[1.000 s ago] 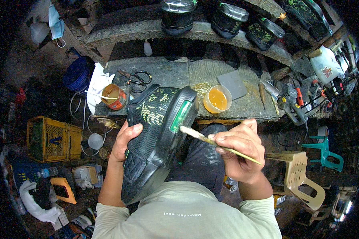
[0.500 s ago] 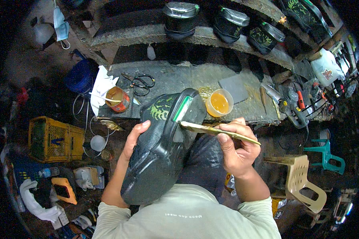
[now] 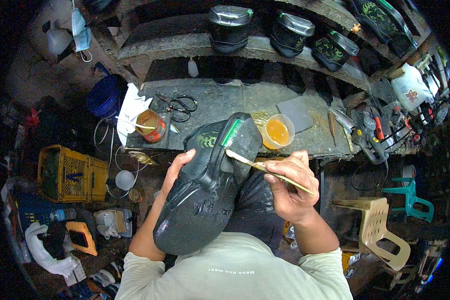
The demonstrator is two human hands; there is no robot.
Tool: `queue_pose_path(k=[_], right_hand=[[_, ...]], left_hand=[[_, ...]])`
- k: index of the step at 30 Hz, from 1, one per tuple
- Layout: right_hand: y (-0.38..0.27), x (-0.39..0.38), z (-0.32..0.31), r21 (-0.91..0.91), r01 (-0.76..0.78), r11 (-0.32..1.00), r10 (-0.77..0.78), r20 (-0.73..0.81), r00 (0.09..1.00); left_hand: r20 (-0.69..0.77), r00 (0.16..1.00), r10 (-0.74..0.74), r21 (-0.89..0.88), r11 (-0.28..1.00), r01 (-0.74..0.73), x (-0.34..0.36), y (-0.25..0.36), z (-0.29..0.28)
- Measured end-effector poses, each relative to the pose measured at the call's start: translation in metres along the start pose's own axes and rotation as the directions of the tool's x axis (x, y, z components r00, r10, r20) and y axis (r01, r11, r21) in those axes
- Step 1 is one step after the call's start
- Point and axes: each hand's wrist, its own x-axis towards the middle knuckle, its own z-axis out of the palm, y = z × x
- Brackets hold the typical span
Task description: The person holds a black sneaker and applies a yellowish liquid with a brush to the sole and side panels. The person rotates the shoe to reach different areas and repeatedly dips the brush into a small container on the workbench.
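Observation:
A black shoe (image 3: 195, 207) lies slantwise before my chest, its broad rounded end near me. It has a yellow-green pattern on the side and a bright green strip (image 3: 231, 132) along the far edge. My left hand (image 3: 171, 172) grips its left side, thumb showing and the other fingers hidden underneath. In a pinch, my right hand (image 3: 291, 186) holds a thin brush (image 3: 248, 162). The pale brush tip touches the shoe just below the green strip. Past the shoe, a clear cup (image 3: 277, 132) of amber liquid stands on the dark workbench (image 3: 215, 100).
An orange-red tin (image 3: 157, 134) with a pale stick and black scissors (image 3: 184, 107) sit at the bench's left. Tools, including a grey heat gun (image 3: 369, 145), crowd its right. Similar shoes (image 3: 230, 30) line the shelf above. A yellow crate (image 3: 70, 175) and beige chair (image 3: 372, 225) flank me.
The shoe has rolled a little, so more of its broad near face shows. My right hand has shifted slightly left and down with the brush, whose tip stays near the green strip.

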Motion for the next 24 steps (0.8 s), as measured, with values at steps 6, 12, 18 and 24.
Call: queue_pose_path(k=[6,12,18,24], right_hand=[[0.0,0.0,-0.004,0.03,0.028,0.999,-0.03,0.076,0.997],[-0.001,0.003,-0.009,0.031,-0.03,0.999,0.029,0.029,0.999],[0.001,0.001,-0.008,0.024,-0.013,1.0,0.012,0.049,0.999],[-0.003,0.0,-0.011,0.044,-0.003,0.999,-0.002,0.122,0.993]], left_hand=[[-0.036,0.999,0.013,0.082,0.997,-0.01,0.0,0.002,-0.003],[-0.029,1.0,-0.004,0.047,0.999,0.006,-0.003,0.001,0.0],[-0.078,0.997,0.003,0.04,0.999,0.0,-0.005,-0.002,0.003],[-0.016,1.0,0.0,0.066,0.998,0.001,-0.002,0.001,-0.01]])
